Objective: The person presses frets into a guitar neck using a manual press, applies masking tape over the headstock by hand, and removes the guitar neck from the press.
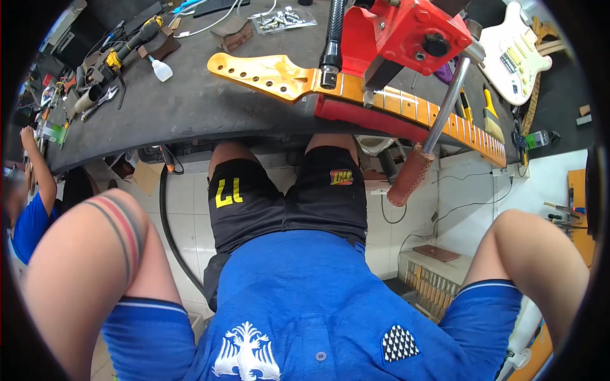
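Neither of my hands shows. Only my bent left arm (pixel 82 267), with a striped band near the elbow, and my bent right arm (pixel 540 254) are seen at the sides, and what the hands touch is hidden. In front of me an unstrung guitar neck (pixel 432 114) lies across a red press or vise (pixel 419 38). A squared metal piece (pixel 381 73) of it sits at the fretboard. The headstock (pixel 260 75) points left. A flexible black stem with a metal tip (pixel 330 57) hangs over the neck. A long steel lever with a leather-wrapped grip (pixel 412 174) slants down towards me.
A white guitar body (pixel 513 54) lies at the back right, near a yellow-handled brush (pixel 491 111). On the dark bench (pixel 190 108) are a small white bottle (pixel 160 68), a bag of hardware (pixel 284 20) and a yellow-black tool (pixel 130 44). Another person (pixel 38 209) works at the far left.
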`<state>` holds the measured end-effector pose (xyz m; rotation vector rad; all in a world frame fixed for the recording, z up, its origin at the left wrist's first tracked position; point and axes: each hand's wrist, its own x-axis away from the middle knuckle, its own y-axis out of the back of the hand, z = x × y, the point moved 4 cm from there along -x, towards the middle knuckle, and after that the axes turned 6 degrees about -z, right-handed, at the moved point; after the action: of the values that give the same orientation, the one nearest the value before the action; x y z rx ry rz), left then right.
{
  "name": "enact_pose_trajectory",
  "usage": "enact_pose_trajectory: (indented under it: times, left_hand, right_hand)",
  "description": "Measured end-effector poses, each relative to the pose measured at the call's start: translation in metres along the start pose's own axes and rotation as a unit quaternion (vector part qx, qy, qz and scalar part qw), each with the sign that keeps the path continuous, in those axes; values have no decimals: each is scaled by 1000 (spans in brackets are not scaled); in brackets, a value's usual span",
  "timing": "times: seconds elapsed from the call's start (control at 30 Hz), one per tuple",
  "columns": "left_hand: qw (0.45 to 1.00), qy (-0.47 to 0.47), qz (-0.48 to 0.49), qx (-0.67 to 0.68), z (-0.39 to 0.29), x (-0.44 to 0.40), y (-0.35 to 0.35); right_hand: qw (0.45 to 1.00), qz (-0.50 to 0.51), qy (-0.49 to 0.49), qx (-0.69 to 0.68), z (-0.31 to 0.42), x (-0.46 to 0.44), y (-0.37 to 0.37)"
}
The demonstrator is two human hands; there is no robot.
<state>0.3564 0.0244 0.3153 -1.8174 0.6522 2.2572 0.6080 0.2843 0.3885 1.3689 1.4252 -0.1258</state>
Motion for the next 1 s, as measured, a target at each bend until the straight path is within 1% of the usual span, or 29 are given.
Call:
enact_pose_trajectory:
  times: [0.1,0.13,0.2,0.23,0.27,0.3,0.33,0.4,0.43,0.47,0.53,0.57,0.6,0.7,0.73,0.83,0.93,1.0]
  left_hand:
    - [995,26,-90,-18,15,10,12]
    - [991,42,-126,-26,20,17,14]
    - [978,110,-173,-21,39,43,8]
    - [974,155,-165,2,50,61,-6]
    - [971,196,-130,39,58,81,-22]
    - [976,204,-60,55,62,98,-46]
    - [975,210,10,69,67,115,-71]
    - [983,175,36,-33,59,124,-118]
    - [984,158,49,-60,59,129,-135]
    - [984,157,58,-60,61,132,-144]
    - [985,155,52,-51,62,138,-158]
    - [986,158,33,-39,63,141,-163]
    - [987,162,4,-16,64,141,-165]
    - [983,169,-56,34,64,149,-174]
    - [982,171,-73,43,65,153,-180]
    - [975,177,-119,65,60,161,-193]
    - [970,193,-131,65,57,161,-204]
    - [973,183,-123,70,59,160,-203]
  right_hand:
    - [989,-103,-73,76,-10,43,6]
    - [978,-139,-116,100,-11,64,0]
    - [940,-188,-246,140,-3,118,-29]
    - [914,-197,-321,152,4,146,-51]
    - [883,-196,-397,156,16,174,-78]
    - [837,-173,-493,163,29,199,-103]
    - [823,-165,-519,163,39,211,-123]
    - [795,-156,-566,152,46,224,-151]
    - [782,-156,-587,143,47,226,-162]
    - [768,-156,-607,133,48,229,-172]
    - [709,-196,-675,57,52,237,-192]
    - [676,-216,-704,18,51,243,-199]
    - [721,-182,-667,51,47,243,-198]
    - [620,-284,-720,-127,52,247,-202]
    - [608,-283,-732,-120,51,247,-201]
    - [665,-230,-706,-84,49,252,-199]
    - [648,-245,-716,-82,50,253,-201]
    - [634,-259,-723,-91,54,251,-202]
